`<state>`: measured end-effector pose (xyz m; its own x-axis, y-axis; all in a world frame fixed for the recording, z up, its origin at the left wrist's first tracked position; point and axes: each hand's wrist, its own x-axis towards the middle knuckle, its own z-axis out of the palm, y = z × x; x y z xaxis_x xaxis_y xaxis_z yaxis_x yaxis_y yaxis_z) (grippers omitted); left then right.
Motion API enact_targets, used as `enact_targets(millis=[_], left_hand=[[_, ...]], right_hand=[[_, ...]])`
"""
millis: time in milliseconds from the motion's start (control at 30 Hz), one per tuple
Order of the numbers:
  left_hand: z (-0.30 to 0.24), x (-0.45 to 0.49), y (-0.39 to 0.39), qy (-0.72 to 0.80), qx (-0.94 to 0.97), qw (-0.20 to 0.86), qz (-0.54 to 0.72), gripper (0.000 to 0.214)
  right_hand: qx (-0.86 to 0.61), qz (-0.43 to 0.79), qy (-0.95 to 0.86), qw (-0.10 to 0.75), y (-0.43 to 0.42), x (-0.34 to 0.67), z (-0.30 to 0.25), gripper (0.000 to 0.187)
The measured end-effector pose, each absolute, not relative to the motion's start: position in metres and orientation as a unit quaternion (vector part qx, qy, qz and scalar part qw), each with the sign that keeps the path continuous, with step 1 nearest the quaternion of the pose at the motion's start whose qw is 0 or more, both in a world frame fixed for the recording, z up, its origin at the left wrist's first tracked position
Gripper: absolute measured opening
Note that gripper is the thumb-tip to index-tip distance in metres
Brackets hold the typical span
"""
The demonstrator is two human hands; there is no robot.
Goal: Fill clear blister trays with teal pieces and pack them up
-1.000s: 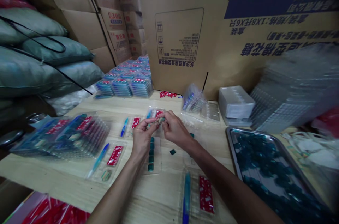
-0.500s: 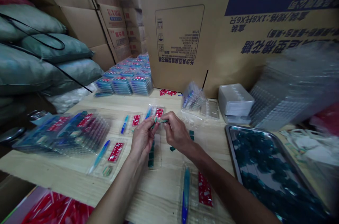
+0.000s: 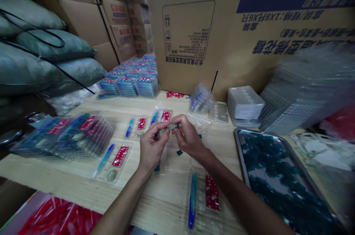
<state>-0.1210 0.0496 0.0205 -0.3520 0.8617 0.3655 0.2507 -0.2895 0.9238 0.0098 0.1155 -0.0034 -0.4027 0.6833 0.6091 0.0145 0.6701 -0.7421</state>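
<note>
Well, the left hand (image 3: 152, 145) and the right hand (image 3: 188, 139) almost touching, fingers curled inward, thumbs and fingertips (image 3: 166, 128) closed from both sides on one small teal piece (image 3: 172, 127). A tight, shared pinch, with nothing else in either hand; the piece's exact form too small to tell.

Just below the grip, a loose teal chip (image 3: 179, 152) on the wooden table (image 3: 166, 205). Just beyond the fingertips, a clear blister tray (image 3: 161, 116) with a red card strip and a blue pen-shaped part. Nearer the body, right of the grip, a similar clear blister tray (image 3: 202, 198), its corners partly out of clear sight. Left of the left hand, another such tray (image 3: 111, 161), a small green piece seated in its lower corner.

Farther left of the grip, a leaning row of filled blister trays (image 3: 66, 135); well beyond it, neat stacks of blister trays (image 3: 127, 83) against the cartons. To the right, a stainless steel tray (image 3: 239, 142) heaped with teal pieces, and past it a blurred pile of empty clear trays (image 3: 307, 90).

Judging by how things lie, a good many trays look finished, yet the steel tray's heap suggests plenty of pieces remaining.
</note>
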Motion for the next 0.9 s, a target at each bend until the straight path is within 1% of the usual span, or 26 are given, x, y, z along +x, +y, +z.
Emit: enact_targets(millis=[67, 133, 300, 367, 500, 667, 767, 900], left_hand=[[0.020, -0.116, 0.046, 0.533, 0.531, 0.234, 0.616, 0.024], [0.017, -0.112, 0.045, 0.541, 0.510, 0.245, 0.622, 0.026], [0.004, -0.108, 0.052, 0.561, 0.471, 0.244, 0.635, 0.023], [-0.001, -0.109, 0.058, 0.565, 0.473, 0.238, 0.633, 0.022], [-0.010, -0.109, 0.071, 0.572, 0.458, 0.251, 0.633, 0.022], [-0.015, -0.103, 0.072, 0.556, 0.515, 0.206, 0.620, 0.021], [-0.013, -0.110, 0.072, 0.561, 0.526, 0.213, 0.602, 0.023], [0.001, -0.151, 0.091, 0.606, 0.431, 0.267, 0.614, 0.034]], right_hand=[[-0.233, 0.338, -0.765, 0.496, 0.114, 0.011, -0.001, 0.021], [-0.237, 0.342, -0.762, 0.496, 0.112, 0.011, 0.001, 0.020], [-0.278, 0.376, -0.750, 0.468, 0.109, 0.010, -0.002, 0.018], [-0.309, 0.379, -0.749, 0.446, 0.111, 0.009, -0.005, 0.025], [-0.355, 0.345, -0.772, 0.399, 0.115, 0.006, -0.012, 0.045], [-0.359, 0.333, -0.792, 0.366, 0.118, 0.006, -0.017, 0.063], [-0.333, 0.374, -0.797, 0.337, 0.122, 0.010, -0.017, 0.067], [-0.337, 0.457, -0.759, 0.319, 0.132, 0.029, -0.015, 0.072]])
